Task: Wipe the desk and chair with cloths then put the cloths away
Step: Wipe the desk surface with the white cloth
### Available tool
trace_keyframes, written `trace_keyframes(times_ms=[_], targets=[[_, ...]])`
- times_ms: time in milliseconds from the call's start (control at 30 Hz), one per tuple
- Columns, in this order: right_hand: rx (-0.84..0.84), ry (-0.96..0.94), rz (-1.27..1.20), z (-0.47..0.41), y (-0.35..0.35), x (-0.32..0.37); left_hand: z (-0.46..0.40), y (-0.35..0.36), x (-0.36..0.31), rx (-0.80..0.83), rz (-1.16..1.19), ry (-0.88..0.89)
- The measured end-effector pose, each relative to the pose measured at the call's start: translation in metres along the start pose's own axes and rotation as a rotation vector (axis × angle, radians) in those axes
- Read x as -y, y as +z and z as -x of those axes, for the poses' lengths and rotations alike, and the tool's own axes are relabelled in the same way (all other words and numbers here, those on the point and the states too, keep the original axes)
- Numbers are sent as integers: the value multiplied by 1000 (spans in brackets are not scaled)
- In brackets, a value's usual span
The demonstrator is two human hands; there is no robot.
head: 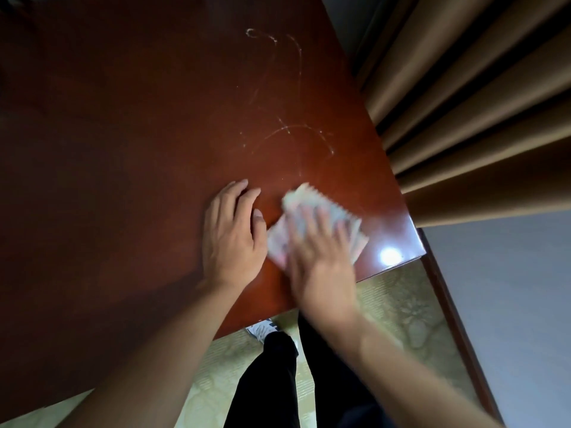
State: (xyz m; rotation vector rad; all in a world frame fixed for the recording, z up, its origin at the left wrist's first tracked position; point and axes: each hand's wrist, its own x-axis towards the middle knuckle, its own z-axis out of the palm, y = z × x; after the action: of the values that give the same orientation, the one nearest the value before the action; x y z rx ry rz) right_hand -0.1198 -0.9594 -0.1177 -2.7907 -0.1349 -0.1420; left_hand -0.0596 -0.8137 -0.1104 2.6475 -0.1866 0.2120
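Pale cloth (315, 220) lies under the flat, blurry right hand (321, 261), near the desk's (139, 149) 4 o'clock corner. Left hand (233, 233) rests flat just beside it at 9 o'clock, holding nothing. Bare wood spreads toward 10 o'clock; curtains (463, 118) hang past the 3 o'clock edge.

Tan pleated curtains (469, 112) are hung at the right; a pale patterned floor (401, 319) and grey wall (506, 304) are seen below.
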Motion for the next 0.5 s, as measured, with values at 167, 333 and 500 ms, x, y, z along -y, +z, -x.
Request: trace_keyframes(times_ms=[167, 333, 500], targets=[[54, -189, 22, -8, -10, -28, -1, 0, 0, -1, 36, -34], [-38, 117, 57, -80, -33, -104, 0, 1, -2, -10, 47, -44], [82, -179, -21, 16, -17, -28, -1, 1, -1, -21, 76, -34]])
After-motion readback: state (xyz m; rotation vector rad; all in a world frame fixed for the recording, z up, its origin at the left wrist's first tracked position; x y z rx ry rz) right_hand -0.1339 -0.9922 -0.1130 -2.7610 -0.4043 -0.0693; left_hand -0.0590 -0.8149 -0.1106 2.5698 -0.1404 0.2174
